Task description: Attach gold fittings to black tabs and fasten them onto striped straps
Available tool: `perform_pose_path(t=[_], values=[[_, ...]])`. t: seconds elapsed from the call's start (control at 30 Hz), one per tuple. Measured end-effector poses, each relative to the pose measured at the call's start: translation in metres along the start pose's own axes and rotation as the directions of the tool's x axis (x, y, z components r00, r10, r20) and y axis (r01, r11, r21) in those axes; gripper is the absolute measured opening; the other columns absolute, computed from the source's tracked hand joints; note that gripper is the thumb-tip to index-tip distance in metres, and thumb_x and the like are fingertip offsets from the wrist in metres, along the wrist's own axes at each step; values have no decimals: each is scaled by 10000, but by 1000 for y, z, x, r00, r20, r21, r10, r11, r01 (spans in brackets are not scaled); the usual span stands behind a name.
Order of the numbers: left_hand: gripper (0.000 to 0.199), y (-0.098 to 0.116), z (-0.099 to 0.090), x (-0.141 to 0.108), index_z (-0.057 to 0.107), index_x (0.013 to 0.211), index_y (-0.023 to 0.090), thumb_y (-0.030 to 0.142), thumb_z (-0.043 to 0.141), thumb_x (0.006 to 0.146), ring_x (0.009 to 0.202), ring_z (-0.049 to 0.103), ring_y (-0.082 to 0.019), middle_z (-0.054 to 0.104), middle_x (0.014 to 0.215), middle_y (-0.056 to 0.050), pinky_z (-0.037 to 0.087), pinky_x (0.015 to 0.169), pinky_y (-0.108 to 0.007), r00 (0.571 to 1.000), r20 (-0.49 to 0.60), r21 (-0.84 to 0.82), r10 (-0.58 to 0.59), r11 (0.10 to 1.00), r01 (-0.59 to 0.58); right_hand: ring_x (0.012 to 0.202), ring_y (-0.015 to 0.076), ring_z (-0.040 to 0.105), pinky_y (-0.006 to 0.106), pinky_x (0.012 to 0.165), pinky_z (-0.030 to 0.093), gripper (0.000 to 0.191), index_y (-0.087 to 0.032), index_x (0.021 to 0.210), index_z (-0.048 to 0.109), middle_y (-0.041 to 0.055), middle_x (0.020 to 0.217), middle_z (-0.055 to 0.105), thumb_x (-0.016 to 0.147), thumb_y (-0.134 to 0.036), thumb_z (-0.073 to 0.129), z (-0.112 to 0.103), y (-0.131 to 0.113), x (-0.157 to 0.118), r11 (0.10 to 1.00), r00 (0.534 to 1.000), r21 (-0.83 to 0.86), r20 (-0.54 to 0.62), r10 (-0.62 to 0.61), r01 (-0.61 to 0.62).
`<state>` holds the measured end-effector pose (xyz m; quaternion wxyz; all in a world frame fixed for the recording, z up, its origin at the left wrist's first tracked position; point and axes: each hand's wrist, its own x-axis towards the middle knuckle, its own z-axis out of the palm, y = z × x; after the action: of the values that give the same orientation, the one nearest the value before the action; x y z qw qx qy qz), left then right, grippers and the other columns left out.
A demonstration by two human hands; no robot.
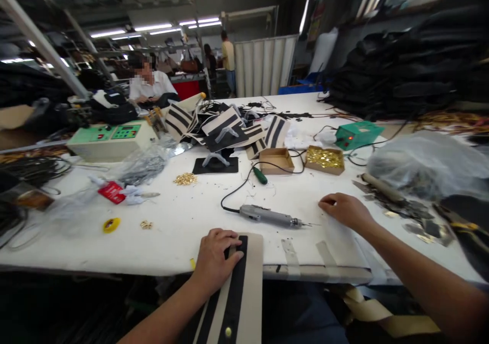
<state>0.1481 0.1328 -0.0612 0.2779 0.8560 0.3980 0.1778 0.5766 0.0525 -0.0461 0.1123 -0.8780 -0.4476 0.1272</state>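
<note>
A beige panel with black stripes [254, 278] lies over the table's front edge, its near end towards my lap. One stripe carries a gold-coloured stud [228, 332]. My left hand [217, 257] holds the panel near its far end, thumb and fingers pressing on the stripes. To the right, my right hand [346, 210] rests low over the white tabletop, thumb and forefinger drawn together; whatever may be between them is too small to see. Between the hands lies a grey electric screwdriver [269, 216], its thin bit pointing right and a black cable leaving its left end.
Behind the screwdriver are a green-handled tool [260, 175], a cardboard box [276, 162] and a box of gold pieces [324, 160]. Striped panels [225, 125] are heaped at the back. Loose gold pieces [185, 178] lie left, metal scraps [424, 222] right. A person [151, 84] sits opposite.
</note>
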Motion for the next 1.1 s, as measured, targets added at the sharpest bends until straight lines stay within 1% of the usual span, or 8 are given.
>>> perform_pose_path(t=[0.13, 0.4, 0.6, 0.8, 0.87, 0.97, 1.03, 1.1], values=[[225, 4, -3, 1, 830, 1015, 312, 232, 818, 804, 1209, 605, -311, 785, 1220, -25, 466, 1034, -535, 1000, 8, -16, -30, 999, 30, 867, 241, 669, 359, 717, 401, 256, -203, 1007, 817, 170, 1067, 792, 962, -354, 615, -1, -1, 8, 993, 998, -118, 59, -11, 18], [224, 0, -3, -1, 830, 1024, 316, 246, 829, 811, 1213, 595, -298, 780, 1242, -9, 451, 1028, -516, 1000, 11, -16, -28, 999, 28, 857, 214, 615, 380, 658, 283, 368, -176, 863, 744, 183, 1088, 745, 1035, -336, 460, 2, -14, -1, 952, 996, -296, 4, -87, 84], [206, -1, -4, -2, 826, 1018, 315, 249, 816, 823, 1222, 590, -301, 780, 1245, 3, 444, 1026, -519, 1000, 13, -29, -25, 999, 25, 907, 240, 640, 348, 649, 305, 356, -199, 1057, 767, 150, 1201, 740, 1035, -380, 462, 7, -17, -11, 938, 993, -338, -56, -101, 77], [209, -3, -4, -4, 819, 1024, 316, 247, 811, 828, 1228, 587, -294, 776, 1247, 22, 437, 1021, -519, 1000, 4, -40, -24, 999, 24, 901, 245, 656, 342, 648, 347, 308, -208, 1023, 772, 138, 1203, 754, 1004, -382, 519, -1, -24, -13, 938, 988, -331, -75, -135, 103], [209, -4, -4, -5, 817, 1029, 316, 250, 811, 831, 1230, 586, -291, 775, 1246, 24, 435, 1017, -515, 1000, 0, -44, -20, 999, 20, 870, 239, 669, 337, 686, 400, 283, -190, 1003, 769, 130, 1078, 776, 987, -371, 553, -6, -41, -24, 969, 981, -208, -115, -158, 132], [208, -6, -3, -5, 816, 1032, 315, 258, 816, 833, 1224, 590, -285, 776, 1242, 27, 439, 1000, -507, 1000, -13, -29, 4, 1000, -5, 712, 208, 665, 321, 694, 466, 256, -197, 963, 761, 51, 803, 743, 951, -416, 629, -4, -89, -61, 940, 969, 235, -59, -239, 246], [208, -7, -3, -5, 813, 1043, 315, 268, 816, 840, 1219, 594, -281, 774, 1243, 29, 443, 994, -507, 1000, -20, -15, 19, 1000, -19, 697, 187, 649, 306, 683, 482, 240, -215, 922, 754, 25, 801, 729, 950, -426, 644, 9, -128, -90, 837, 912, 430, 69, -405, 339], [207, -8, -3, -5, 809, 1053, 312, 282, 815, 849, 1219, 594, -281, 773, 1246, 25, 447, 989, -509, 999, -23, -8, 24, 1000, -24, 764, 183, 655, 305, 737, 496, 200, -224, 890, 754, 23, 850, 725, 968, -357, 627, 30, -162, -113, 743, 820, 517, 129, -558, 425]])
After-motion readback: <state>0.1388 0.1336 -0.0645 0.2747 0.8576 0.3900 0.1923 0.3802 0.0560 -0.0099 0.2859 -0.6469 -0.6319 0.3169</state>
